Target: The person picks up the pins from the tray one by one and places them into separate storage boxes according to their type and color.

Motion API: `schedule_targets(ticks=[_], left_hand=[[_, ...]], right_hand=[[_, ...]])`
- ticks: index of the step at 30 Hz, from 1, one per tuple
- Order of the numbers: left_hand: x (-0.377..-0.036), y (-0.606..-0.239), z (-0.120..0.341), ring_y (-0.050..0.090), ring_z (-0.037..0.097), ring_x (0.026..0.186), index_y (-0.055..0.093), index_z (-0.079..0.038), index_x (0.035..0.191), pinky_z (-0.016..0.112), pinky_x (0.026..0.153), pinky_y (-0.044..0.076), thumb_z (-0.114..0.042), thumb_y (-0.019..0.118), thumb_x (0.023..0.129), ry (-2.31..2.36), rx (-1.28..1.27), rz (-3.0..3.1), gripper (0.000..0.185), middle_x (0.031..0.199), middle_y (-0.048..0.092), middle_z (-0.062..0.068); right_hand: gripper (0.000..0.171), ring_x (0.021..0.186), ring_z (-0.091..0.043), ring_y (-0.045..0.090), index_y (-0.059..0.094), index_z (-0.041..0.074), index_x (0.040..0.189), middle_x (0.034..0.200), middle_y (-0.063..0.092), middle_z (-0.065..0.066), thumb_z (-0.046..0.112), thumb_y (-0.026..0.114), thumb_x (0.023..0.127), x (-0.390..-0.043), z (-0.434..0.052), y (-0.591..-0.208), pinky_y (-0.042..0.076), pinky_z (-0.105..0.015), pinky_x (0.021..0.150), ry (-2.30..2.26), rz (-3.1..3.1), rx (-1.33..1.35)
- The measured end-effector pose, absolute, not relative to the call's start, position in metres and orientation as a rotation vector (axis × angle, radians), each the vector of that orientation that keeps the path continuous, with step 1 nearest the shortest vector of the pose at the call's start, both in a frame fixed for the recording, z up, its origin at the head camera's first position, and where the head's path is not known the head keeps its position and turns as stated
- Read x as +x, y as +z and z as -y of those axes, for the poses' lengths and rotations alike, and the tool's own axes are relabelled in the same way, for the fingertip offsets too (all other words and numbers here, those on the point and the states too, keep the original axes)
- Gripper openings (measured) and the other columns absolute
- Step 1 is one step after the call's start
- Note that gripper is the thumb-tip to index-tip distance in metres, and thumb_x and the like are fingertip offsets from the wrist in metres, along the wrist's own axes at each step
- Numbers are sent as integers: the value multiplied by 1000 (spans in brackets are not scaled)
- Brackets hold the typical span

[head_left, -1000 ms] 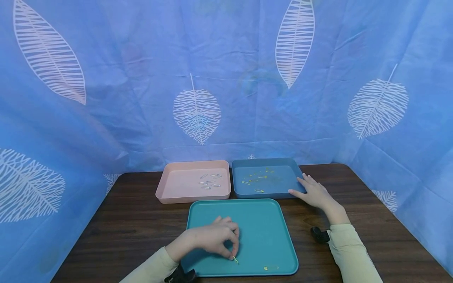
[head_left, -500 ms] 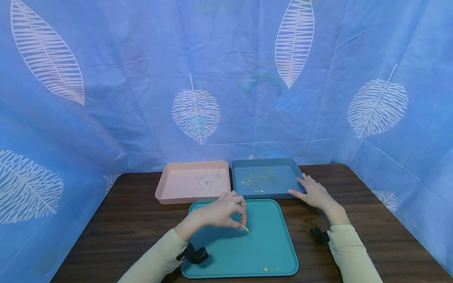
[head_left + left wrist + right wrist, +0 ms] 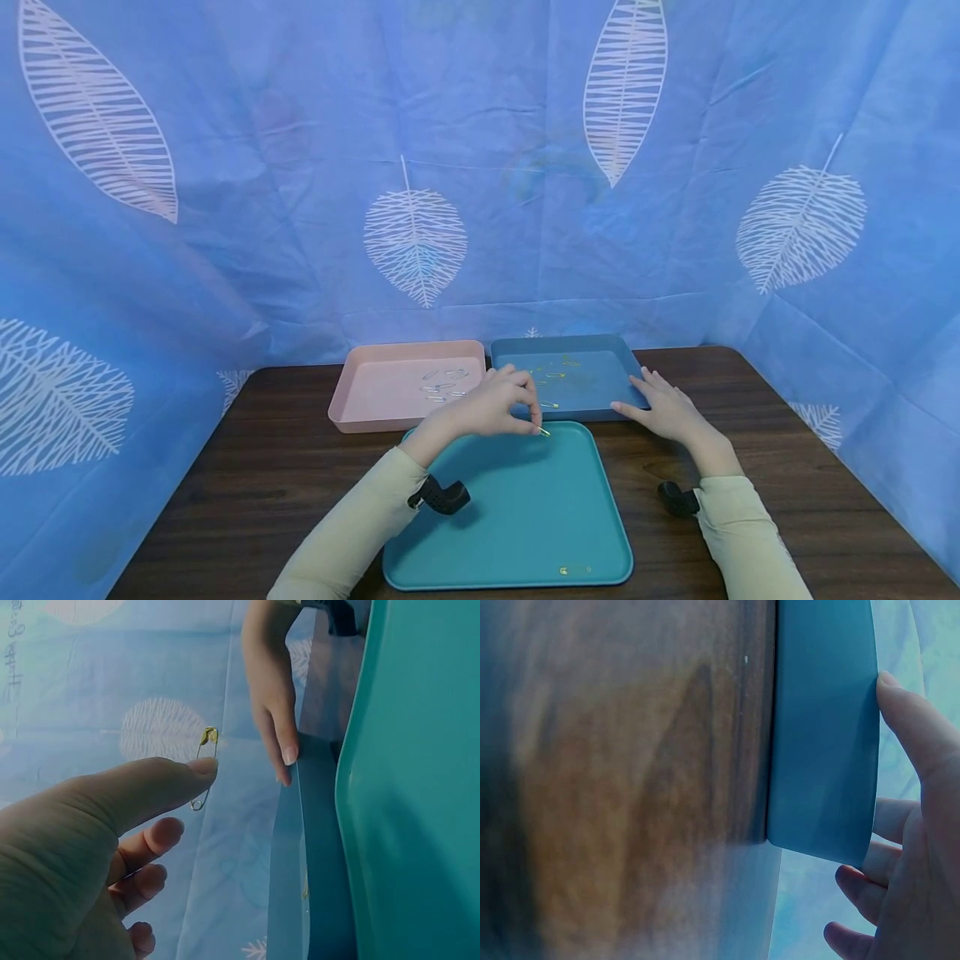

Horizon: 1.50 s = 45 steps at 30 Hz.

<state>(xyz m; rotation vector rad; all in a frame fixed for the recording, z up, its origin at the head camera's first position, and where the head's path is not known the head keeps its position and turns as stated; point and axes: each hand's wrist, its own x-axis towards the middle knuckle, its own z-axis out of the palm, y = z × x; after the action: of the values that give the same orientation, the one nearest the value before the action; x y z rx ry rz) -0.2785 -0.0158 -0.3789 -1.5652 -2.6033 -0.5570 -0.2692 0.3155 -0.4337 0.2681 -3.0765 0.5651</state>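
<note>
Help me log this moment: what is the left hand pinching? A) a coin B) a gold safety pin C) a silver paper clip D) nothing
B: the left hand pinches a gold safety pin between its fingertips, above the far edge of the teal tray, near the blue tray.

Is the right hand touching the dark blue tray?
Touching. The right wrist view shows the right hand with its thumb lying against the dark blue tray edge and its fingers beneath.
</note>
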Motion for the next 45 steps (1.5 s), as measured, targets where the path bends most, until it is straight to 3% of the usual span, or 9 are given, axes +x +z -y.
schedule_targets(ticks=[36,45], left_hand=[[-357,-416,-48,49,14,91,74,-31,87,28,73,31,-42,67,91,-500,-965,2611,13,102,63,-8],[-368,-420,-59,42,15,85,74,-31,88,29,72,29,-41,66,91,-527,-869,2678,13,98,58,-7]], right_hand=[[86,144,-51,17,35,-6,147,155,20,-34,57,55,92,-271,-317,-436,16,-71,110,520,3073,242],[85,144,-52,17,35,-6,147,155,19,-34,55,55,93,-269,-317,-436,15,-71,110,530,3075,243]])
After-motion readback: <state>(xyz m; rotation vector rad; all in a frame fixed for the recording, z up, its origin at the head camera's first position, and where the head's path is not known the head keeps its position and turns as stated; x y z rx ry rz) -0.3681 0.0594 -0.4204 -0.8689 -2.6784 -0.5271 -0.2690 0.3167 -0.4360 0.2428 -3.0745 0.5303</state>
